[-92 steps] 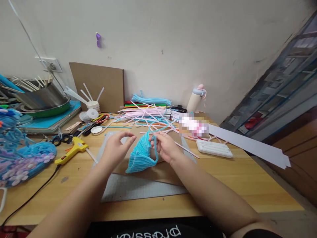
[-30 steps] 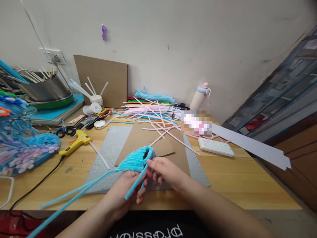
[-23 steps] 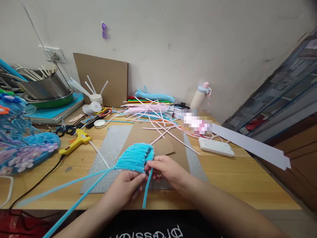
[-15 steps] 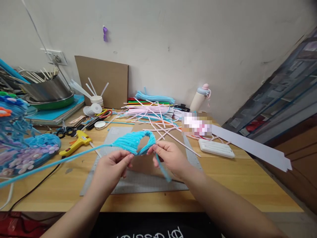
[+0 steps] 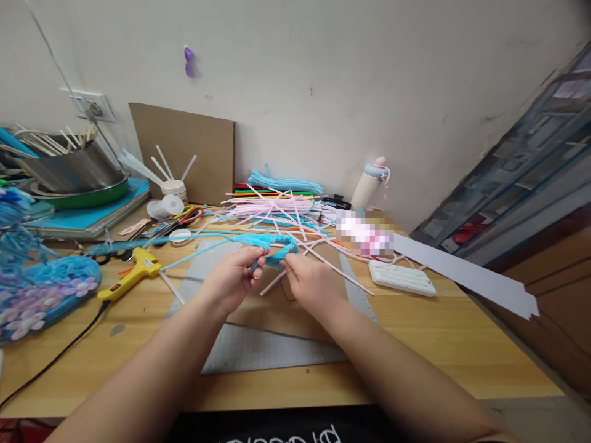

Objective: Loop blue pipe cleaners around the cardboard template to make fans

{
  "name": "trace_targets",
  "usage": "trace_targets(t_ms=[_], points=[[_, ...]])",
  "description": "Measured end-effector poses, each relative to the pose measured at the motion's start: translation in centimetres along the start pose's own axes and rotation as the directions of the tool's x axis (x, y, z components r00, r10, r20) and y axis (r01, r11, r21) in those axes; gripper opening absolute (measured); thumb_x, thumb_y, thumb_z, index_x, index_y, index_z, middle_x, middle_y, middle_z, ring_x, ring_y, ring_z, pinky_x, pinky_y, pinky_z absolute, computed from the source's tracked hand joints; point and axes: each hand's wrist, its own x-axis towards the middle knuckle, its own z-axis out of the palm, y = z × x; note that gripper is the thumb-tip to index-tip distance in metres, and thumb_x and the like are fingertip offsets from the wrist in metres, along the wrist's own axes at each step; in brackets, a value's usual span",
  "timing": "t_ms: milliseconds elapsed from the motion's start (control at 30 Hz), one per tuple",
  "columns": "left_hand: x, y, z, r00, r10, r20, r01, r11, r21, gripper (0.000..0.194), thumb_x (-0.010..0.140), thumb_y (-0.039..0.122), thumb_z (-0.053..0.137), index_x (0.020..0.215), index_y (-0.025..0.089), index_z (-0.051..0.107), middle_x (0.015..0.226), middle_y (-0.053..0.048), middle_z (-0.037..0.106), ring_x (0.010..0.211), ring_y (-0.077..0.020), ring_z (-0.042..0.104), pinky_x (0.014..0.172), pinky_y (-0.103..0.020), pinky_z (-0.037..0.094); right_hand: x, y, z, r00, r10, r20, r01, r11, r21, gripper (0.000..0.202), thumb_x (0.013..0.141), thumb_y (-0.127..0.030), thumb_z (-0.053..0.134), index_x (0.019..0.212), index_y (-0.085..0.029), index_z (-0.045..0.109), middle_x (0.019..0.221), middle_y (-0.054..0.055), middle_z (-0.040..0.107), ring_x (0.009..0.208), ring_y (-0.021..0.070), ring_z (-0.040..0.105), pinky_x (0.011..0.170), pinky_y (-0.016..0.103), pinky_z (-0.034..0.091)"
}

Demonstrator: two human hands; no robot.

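Observation:
A blue fuzzy piece [image 5: 287, 246], bent into an open loop, is held between both hands above the brown cardboard [image 5: 277, 314] on the grey cutting mat [image 5: 258, 354]. The fingers of my left hand [image 5: 235, 277] pinch its near left edge. My right hand [image 5: 311, 280] grips its right end with thumb and fingertips. Long blue stems [image 5: 198, 252] run out from the piece to the left. Part of the loop is hidden by my fingers.
A yellow glue gun [image 5: 133, 274] with a black cord lies left, beside blue work with pale flowers [image 5: 50, 301]. Pink stems [image 5: 272, 209] are heaped behind the mat. A white box [image 5: 401, 278], a bottle [image 5: 367, 184] and white strips [image 5: 466, 274] are on the right.
The blue piece has moved up and away, and it is tilted differently, now seen more edge-on. Both hands have moved with it. The stem at the left now points more towards the back.

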Motion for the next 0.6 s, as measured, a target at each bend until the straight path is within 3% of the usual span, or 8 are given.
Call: trace_targets(t_ms=[233,333,400,467,533,600], points=[[0.5,-1.2,-0.2,0.995,-0.080,0.056,0.075,0.993,0.088,0.011,0.072,0.023,0.060,0.074,0.013,0.056,0.054,0.003,0.053,0.037,-0.0028,0.042,0.035,-0.013,0.031,-0.8,-0.3,1.0,0.988,-0.103,0.117,0.104,0.995,-0.002,0.025,0.089,-0.025,0.031,0.081,-0.017,0.053,0.077,0.006,0.062,0.066,0.0145,0.051,0.056,0.027,0.023],[0.2,-1.9,-0.3,0.995,-0.098,0.021,0.097,0.995,0.037,0.013,0.071,0.024,0.063,0.078,0.014,0.057,0.057,0.002,0.056,0.040,-0.0036,0.047,0.037,-0.013,0.032,-0.9,-0.6,1.0,0.991,-0.053,0.124,0.038,0.993,0.116,0.021,0.087,-0.023,0.034,0.079,-0.017,0.052,0.076,0.005,0.060,0.065,0.0139,0.049,0.055,0.027,0.023],[-0.1,-2.3,-0.2,0.996,-0.090,-0.008,0.090,0.996,0.002,0.014,0.069,0.022,0.065,0.079,0.014,0.059,0.064,0.000,0.059,0.048,-0.0053,0.052,0.041,-0.013,0.037,-0.7,-0.6,1.2,0.991,0.042,0.126,-0.081,0.943,0.322,0.023,0.087,-0.026,0.035,0.072,-0.017,0.050,0.070,0.002,0.057,0.062,0.0123,0.047,0.054,0.025,0.025],[-0.4,-2.5,-0.1,0.998,-0.065,-0.024,0.064,0.998,-0.009,0.014,0.068,0.021,0.067,0.077,0.012,0.061,0.070,-0.002,0.062,0.056,-0.0071,0.055,0.047,-0.015,0.042,-0.5,-0.5,1.6,0.966,0.149,0.210,-0.248,0.757,0.604,0.029,0.087,-0.030,0.035,0.064,-0.017,0.045,0.059,-0.001,0.051,0.055,0.0103,0.043,0.052,0.023,0.027],[-0.7,-2.7,0.1,0.999,-0.021,-0.034,0.021,1.000,-0.013,0.013,0.067,0.020,0.068,0.075,0.011,0.062,0.071,-0.002,0.063,0.060,-0.0082,0.057,0.053,-0.016,0.044,-0.4,-0.5,2.1,0.903,0.176,0.391,-0.428,0.428,0.796,0.029,0.086,-0.033,0.036,0.063,-0.017,0.045,0.052,-0.003,0.047,0.045,0.0081,0.038,0.046,0.022,0.027],[-1.0,-2.9,0.2,1.000,0.009,-0.028,-0.010,1.000,-0.025,0.014,0.067,0.022,0.068,0.073,0.011,0.063,0.068,-0.002,0.062,0.058,-0.0087,0.057,0.054,-0.017,0.044,-0.4,-0.6,2.4,0.820,0.110,0.562,-0.571,0.083,0.817,0.025,0.084,-0.036,0.040,0.071,-0.017,0.049,0.051,-0.004,0.049,0.037,0.0061,0.032,0.040,0.020,0.023]])
